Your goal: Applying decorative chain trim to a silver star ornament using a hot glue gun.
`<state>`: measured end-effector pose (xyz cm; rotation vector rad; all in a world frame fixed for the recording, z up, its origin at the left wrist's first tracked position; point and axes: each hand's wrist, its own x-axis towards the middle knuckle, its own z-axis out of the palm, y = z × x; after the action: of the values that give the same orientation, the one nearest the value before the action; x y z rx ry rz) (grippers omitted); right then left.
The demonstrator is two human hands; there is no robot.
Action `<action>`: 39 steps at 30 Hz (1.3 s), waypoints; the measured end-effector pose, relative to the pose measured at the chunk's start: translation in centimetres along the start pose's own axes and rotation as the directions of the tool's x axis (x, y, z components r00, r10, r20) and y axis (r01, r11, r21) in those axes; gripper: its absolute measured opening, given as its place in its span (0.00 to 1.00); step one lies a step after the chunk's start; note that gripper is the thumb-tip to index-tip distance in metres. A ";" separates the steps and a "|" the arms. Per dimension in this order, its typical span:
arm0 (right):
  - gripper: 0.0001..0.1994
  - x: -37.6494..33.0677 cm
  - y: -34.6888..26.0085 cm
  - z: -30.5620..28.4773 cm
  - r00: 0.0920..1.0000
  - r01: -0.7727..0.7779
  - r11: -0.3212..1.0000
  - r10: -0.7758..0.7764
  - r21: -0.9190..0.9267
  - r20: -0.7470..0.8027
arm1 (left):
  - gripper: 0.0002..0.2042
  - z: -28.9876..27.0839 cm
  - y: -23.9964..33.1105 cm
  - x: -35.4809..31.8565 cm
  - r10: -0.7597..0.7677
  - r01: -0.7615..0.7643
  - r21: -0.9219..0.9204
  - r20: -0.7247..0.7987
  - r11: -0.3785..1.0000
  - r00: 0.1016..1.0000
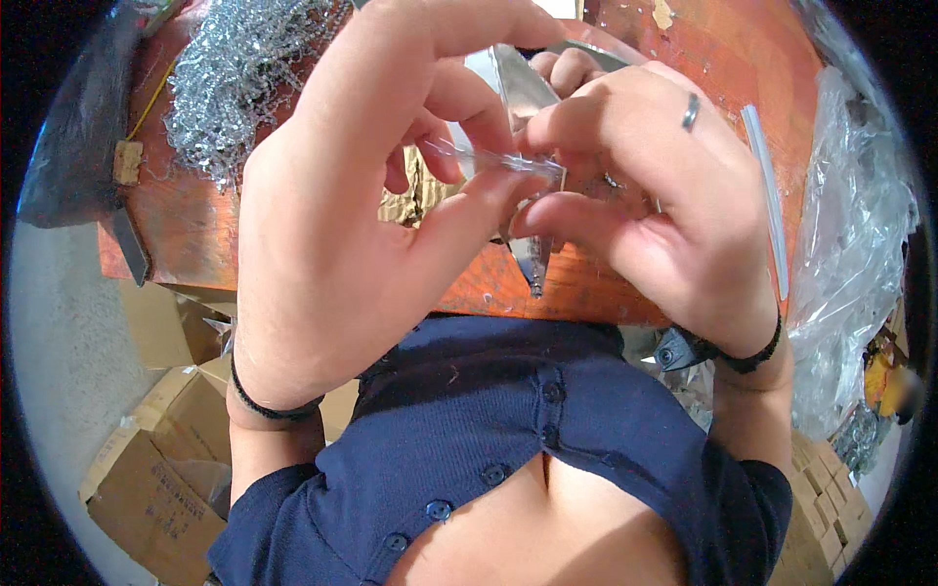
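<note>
Both my hands meet at the middle, above the near part of the table. Finger and thumb of my left hand (337, 186) are pinched on a small bundle of thin, clear-silvery strands (479, 156). My right hand (655, 166), with a ring on one finger, curls its fingers round the other end of the bundle; its exact grip is partly hidden. Behind and below the fingertips shows a shiny silver metal piece (531, 264) narrowing to a tip toward me. A wider reflective silver sheet (523, 83) rises behind the fingers; whether the two are joined is hidden.
A heap of fine silver chains (244, 88) lies on the red-orange table (181, 230) at the far left, beside a dark plastic bag (78, 127). Clear plastic wrapping (855, 225) and a pale strip (765, 200) are at right. Cardboard boxes (147, 479) stand below left.
</note>
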<state>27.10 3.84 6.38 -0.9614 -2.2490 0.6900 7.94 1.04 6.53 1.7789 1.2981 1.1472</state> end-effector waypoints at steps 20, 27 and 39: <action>0.07 1.0 -0.6 -1.6 0.996 -0.086 0.951 0.075 0.298 0.049 | 0.48 -6.1 0.5 9.6 -0.176 -0.372 0.484 0.764 0.792 0.620; 0.05 3.3 1.0 -1.4 0.970 -0.054 0.998 0.043 0.041 0.239 | 0.49 -5.1 0.2 7.4 -0.094 -0.438 0.504 0.729 0.744 0.678; 0.06 3.1 1.8 0.0 0.980 -0.020 0.997 0.004 0.078 0.201 | 0.49 -5.2 1.9 8.1 -0.394 -0.272 0.643 0.693 0.716 0.603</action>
<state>26.20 7.27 6.12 -0.9019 -2.3699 0.9117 4.95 8.27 12.56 2.3150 1.2236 -0.3912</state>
